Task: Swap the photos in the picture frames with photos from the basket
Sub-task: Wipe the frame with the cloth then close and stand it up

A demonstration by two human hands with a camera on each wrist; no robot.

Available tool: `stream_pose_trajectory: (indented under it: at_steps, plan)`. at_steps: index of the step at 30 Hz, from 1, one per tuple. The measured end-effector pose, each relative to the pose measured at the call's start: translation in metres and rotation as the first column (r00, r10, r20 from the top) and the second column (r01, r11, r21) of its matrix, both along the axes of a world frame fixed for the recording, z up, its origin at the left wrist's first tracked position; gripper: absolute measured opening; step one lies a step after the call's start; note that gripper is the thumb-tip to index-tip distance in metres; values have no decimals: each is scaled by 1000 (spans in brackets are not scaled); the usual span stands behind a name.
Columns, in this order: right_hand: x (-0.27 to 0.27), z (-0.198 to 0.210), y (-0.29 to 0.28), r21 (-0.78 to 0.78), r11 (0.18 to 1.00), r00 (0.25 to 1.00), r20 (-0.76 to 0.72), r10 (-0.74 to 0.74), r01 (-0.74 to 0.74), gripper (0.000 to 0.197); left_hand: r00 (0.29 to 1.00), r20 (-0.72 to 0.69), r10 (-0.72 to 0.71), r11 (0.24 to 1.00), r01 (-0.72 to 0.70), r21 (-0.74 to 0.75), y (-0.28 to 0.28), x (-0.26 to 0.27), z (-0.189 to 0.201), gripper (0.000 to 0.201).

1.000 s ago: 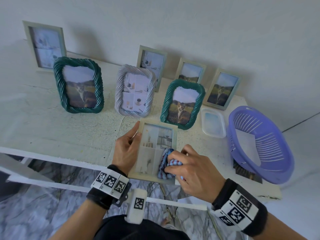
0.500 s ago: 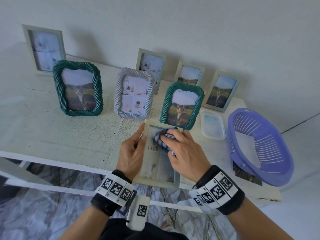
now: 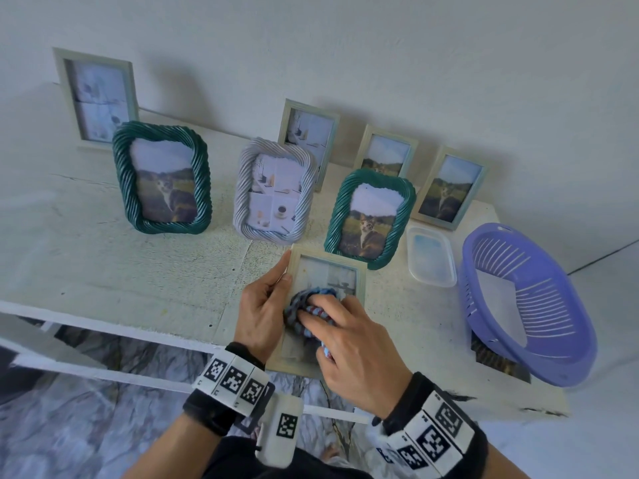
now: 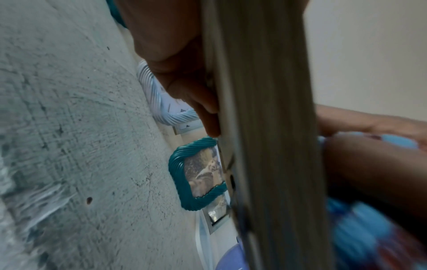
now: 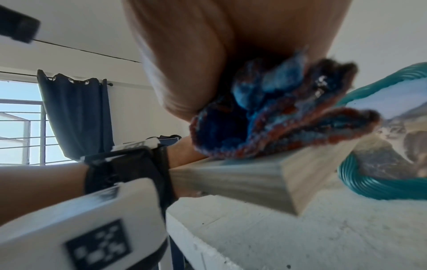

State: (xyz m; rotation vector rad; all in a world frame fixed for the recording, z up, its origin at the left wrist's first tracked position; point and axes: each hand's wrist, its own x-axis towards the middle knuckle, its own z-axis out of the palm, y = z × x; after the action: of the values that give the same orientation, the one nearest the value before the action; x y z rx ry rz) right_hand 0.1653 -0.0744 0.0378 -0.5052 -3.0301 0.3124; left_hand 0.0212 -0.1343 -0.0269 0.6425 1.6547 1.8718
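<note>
A pale wooden picture frame (image 3: 361,274) lies face up at the table's front edge, tilted up off the table in the wrist views (image 4: 265,127) (image 5: 242,179). My left hand (image 3: 266,305) grips its left side, thumb on the front edge, fingers (image 4: 203,113) behind. My right hand (image 3: 349,337) presses a bunched blue and red checked cloth (image 3: 307,305) (image 5: 265,117) onto the glass near the frame's middle. The purple basket (image 3: 539,344) stands at the right, holding a pale photo.
Standing frames line the back: two green rope frames (image 3: 160,178) (image 3: 370,219), a white rope frame (image 3: 275,190) and several plain pale frames (image 3: 98,95). A clear plastic lid (image 3: 430,255) lies beside the basket. A dark photo (image 3: 501,364) pokes out under the basket.
My right hand with the cloth swept from the frame's lower part up to its top, then back down to the middle. My left hand kept its hold on the frame.
</note>
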Motion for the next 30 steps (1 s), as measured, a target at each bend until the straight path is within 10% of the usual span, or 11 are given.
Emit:
stream_pose_trajectory:
  at_steps: [11, 19, 24, 30]
  plan:
    - [19, 2, -2, -250, 968, 999, 35, 36, -26, 42, 1000, 3, 13, 999, -13, -35, 6, -4, -4, 36]
    - [53, 47, 56, -652, 741, 960, -71, -270, 160, 33, 1000, -11, 28, 998, -29, -47, 3, -31, -4, 37]
    - [51, 29, 119, -301, 817, 837, -94, -539, 492, 24, 995, -27, 91, 995, -92, -26, 0, -49, -2, 38]
    - [10, -26, 191, 60, 704, 702, 53, -711, 708, 36, 998, 11, 65, 998, -65, 18, 3, -51, 6, 38]
